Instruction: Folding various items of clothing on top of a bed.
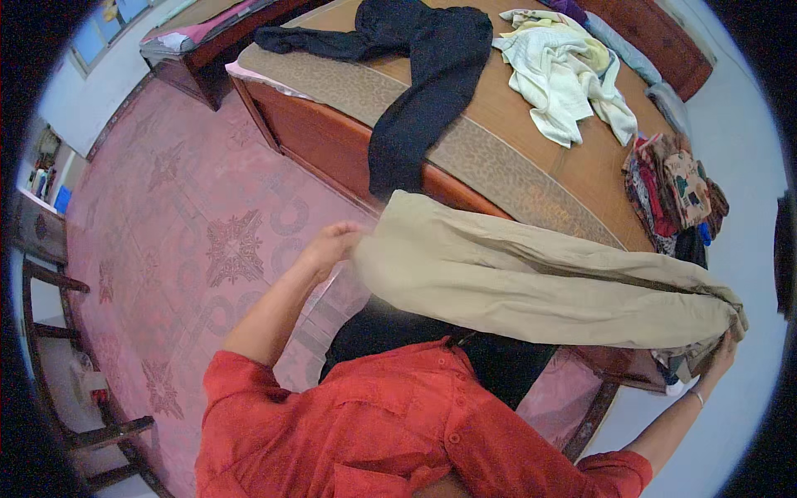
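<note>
A pair of beige trousers (498,274) is stretched sideways in front of my body, its two legs side by side. My left hand (330,249) pinches the wide end at the left, where the cloth is slightly blurred. At the far right my right hand (722,355) grips the narrow ends of the legs. Beyond the trousers, black trousers (436,81) lie across a wooden bed (336,134), one leg hanging over its edge. The beige cloth covers the lower end of that leg.
Crumpled pale cloths (554,75) lie on the bed mat. A stack of folded patterned clothes (672,187) sits at the bed's right, near a white wall (735,137). A dark wooden chair (106,432) stands at left on the pink patterned floor (180,249).
</note>
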`<control>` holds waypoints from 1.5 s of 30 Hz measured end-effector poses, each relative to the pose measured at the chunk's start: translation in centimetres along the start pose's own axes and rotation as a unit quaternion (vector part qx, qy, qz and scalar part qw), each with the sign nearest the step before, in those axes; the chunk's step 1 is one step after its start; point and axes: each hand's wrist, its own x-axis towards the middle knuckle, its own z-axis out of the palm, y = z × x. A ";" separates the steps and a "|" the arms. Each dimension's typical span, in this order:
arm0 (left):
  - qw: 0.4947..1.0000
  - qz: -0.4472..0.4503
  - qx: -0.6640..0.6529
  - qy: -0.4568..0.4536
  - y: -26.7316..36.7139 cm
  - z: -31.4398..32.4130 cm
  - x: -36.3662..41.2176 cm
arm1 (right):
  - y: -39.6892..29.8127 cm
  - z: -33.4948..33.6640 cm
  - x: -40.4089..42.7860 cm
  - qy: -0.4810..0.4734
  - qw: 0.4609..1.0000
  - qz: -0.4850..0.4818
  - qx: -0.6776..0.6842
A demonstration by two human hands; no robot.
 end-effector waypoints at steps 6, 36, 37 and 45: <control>0.999 -0.034 -0.021 0.025 0.8 2.9 7.0 | 1.5 0.2 -0.5 -0.020 0.997 -0.029 0.062; 0.992 0.096 -0.077 0.022 5.3 0.8 1.2 | 2.5 -1.3 -3.5 0.027 0.993 0.058 0.100; 0.986 0.122 -0.102 0.044 6.6 0.5 1.5 | 2.1 -1.6 -3.8 0.048 0.985 0.065 0.155; 0.984 0.162 -0.047 0.057 13.8 -5.8 3.1 | 3.2 -3.5 -4.3 0.015 0.959 0.099 0.266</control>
